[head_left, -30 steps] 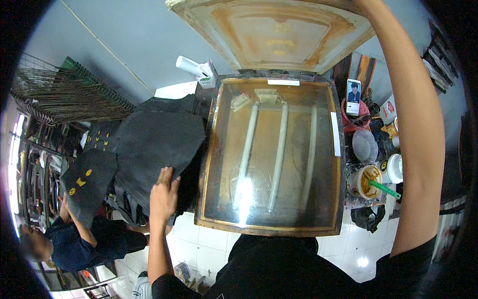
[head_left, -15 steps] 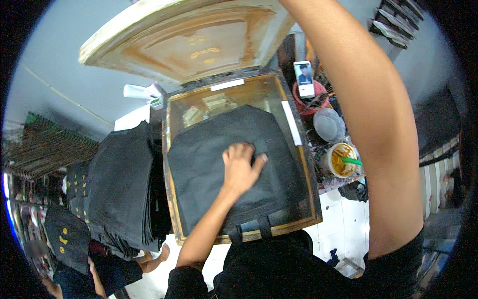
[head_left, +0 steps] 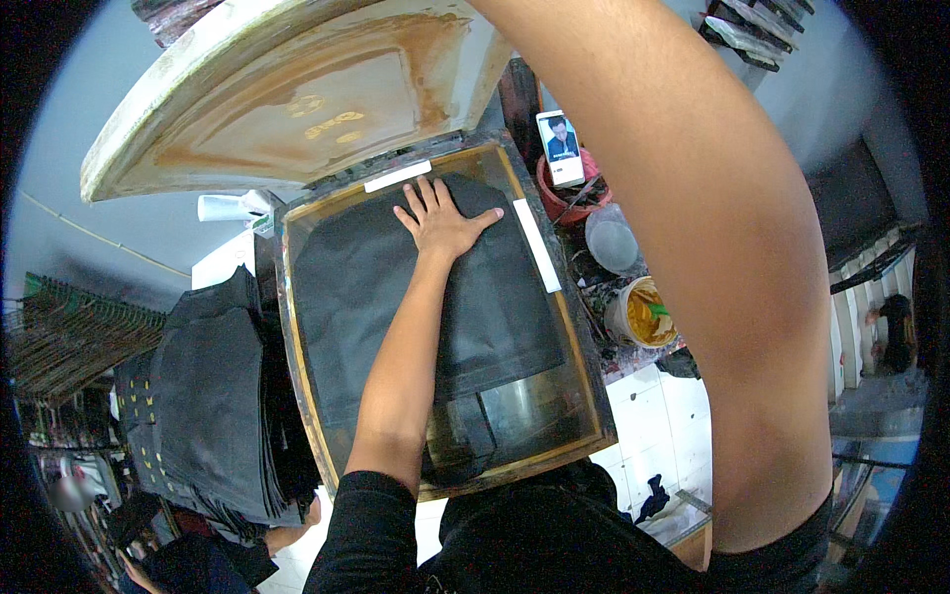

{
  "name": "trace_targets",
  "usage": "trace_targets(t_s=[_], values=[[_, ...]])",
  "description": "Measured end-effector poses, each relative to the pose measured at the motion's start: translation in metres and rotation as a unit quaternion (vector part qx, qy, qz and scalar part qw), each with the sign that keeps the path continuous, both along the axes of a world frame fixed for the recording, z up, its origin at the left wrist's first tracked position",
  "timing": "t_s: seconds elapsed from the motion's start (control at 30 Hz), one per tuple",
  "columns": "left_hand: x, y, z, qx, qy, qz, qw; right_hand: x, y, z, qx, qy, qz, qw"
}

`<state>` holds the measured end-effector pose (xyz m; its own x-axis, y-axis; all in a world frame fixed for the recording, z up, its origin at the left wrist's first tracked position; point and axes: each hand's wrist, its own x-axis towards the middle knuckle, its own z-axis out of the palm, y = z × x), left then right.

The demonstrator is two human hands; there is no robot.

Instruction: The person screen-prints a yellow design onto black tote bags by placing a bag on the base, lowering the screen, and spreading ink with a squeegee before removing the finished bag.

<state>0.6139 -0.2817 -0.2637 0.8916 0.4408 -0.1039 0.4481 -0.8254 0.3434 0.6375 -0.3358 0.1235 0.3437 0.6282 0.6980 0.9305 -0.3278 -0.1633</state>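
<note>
My left hand (head_left: 441, 220) lies with fingers spread on the far part of a black fabric bag (head_left: 475, 317). The bag rests on a glass-topped board (head_left: 534, 411) with a wooden rim, and a dark strap trails over its near part. My right arm reaches up past the top edge, so my right hand is out of the picture. Above the board a screen-printing frame (head_left: 277, 119) stands tilted up, its mesh stained brown and carrying small yellow shapes.
At left hangs a thick stack of black bags (head_left: 213, 366). A phone (head_left: 561, 148) leans on a red basket (head_left: 582, 206). Beside it are a clear round container (head_left: 612, 241) and a tub of mustard-coloured ink (head_left: 638, 313). Another person (head_left: 188, 564) is at lower left.
The bag has slid away from me toward the board's far edge, and its straps no longer hang over the near rim. My left hand has moved farther and spread its fingers.
</note>
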Motion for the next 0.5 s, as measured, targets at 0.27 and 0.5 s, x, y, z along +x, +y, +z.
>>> trace_targets(t_s=[0.27,0.5], values=[[0.011,-0.004,0.015,-0.044,0.04,0.049,0.997,-0.007,-0.004,0.001,0.006,0.025,0.0,1.0],[0.022,-0.003,0.019,-0.05,0.063,0.05,0.995,-0.005,-0.005,0.002,0.003,0.022,0.003,1.0]])
